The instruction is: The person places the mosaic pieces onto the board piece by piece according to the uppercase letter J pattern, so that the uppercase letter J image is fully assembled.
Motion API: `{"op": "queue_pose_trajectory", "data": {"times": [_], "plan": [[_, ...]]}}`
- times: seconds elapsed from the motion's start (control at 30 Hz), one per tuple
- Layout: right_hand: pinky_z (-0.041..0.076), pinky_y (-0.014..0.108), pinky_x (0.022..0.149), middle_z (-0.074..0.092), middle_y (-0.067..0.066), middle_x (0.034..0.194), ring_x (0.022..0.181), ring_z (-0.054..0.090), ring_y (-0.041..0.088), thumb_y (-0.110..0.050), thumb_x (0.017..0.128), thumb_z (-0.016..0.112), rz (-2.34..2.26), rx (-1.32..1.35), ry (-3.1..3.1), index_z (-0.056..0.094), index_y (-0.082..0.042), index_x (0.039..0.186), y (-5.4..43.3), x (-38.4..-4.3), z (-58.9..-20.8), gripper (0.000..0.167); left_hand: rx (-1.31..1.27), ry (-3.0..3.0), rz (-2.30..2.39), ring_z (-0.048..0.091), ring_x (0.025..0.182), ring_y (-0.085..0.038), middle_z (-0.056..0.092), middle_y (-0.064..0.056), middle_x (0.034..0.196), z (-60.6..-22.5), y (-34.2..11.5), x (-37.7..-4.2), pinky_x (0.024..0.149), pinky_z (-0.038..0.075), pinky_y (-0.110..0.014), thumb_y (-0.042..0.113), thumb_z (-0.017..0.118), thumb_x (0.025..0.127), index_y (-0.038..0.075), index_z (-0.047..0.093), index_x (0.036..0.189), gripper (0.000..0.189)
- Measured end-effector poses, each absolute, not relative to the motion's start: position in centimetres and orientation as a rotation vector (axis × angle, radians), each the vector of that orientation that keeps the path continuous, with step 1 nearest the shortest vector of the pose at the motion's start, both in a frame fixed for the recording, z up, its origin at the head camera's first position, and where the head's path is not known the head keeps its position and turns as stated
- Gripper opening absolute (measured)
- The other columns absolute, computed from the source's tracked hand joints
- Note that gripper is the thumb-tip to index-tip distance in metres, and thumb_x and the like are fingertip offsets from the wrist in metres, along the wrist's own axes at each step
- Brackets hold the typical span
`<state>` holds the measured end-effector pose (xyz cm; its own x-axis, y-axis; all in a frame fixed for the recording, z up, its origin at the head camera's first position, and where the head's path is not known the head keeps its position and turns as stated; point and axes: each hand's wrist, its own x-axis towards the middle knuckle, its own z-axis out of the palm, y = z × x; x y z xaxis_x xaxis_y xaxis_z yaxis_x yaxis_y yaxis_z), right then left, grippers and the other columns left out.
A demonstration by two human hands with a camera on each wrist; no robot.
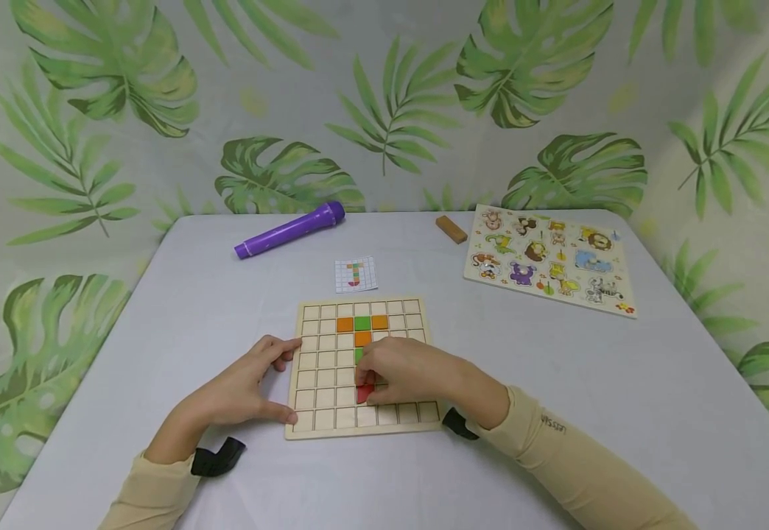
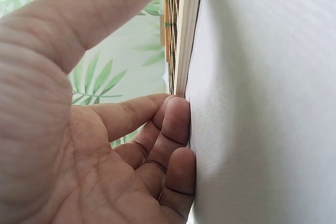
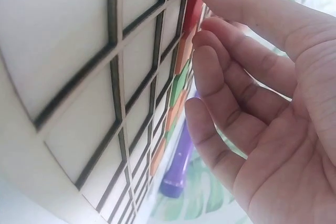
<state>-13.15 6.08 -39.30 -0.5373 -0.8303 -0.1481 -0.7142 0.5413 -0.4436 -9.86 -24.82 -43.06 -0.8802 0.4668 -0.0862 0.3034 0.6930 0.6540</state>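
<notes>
A square wooden grid board (image 1: 325, 378) lies on the table. Orange and green tiles form a short row across it, with a column running down from the middle. My right hand (image 1: 414, 370) is over that column and pinches a red tile (image 1: 365, 394) at its lower end, thumb and forefinger at the tile's edges. In the right wrist view the red tile (image 3: 193, 6) sits under the thumb tip; the other fingers curl loosely above the board. My left hand (image 1: 241, 383) touches the board's left edge, thumb near the bottom corner and forefinger higher up, spread apart.
Behind the board lies a small paper card (image 1: 356, 274) with a coloured-square pattern. Farther back are a purple toy microphone (image 1: 289, 230), a brown wooden block (image 1: 451, 229) and an animal puzzle board (image 1: 543, 258). A leaf-print cloth (image 1: 418, 96) hangs behind the white table (image 1: 524, 331).
</notes>
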Motion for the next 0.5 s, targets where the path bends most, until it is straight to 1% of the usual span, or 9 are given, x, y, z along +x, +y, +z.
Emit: {"op": "queue_pose_trajectory", "data": {"times": [0.3,0.5], "plan": [[0.048,0.018,0.077,0.066,-0.007,0.087,0.082,0.056,0.005,-0.015,0.094,0.083,-0.476,-1.291,2.437,0.079,-0.017,0.096,6.02,-13.22,-39.19,0.005,0.627,2.658,0.967,0.047,0.117,-0.013,0.052,0.001,0.128,-42.98,-24.80,-9.86,0.104,0.041,-0.033,0.039,0.101,0.071,0.007,0.044,0.162,0.113],[0.048,0.019,0.077,0.064,-0.009,0.085,0.080,0.054,0.005,-0.012,0.095,0.081,-0.458,-1.310,2.441,0.078,-0.016,0.094,5.79,-13.13,-39.43,0.005,0.626,2.652,0.988,0.047,0.117,-0.014,0.052,0.000,0.127,-43.12,-24.73,-9.72,0.104,0.041,-0.031,0.038,0.101,0.070,0.007,0.044,0.162,0.112]]}}
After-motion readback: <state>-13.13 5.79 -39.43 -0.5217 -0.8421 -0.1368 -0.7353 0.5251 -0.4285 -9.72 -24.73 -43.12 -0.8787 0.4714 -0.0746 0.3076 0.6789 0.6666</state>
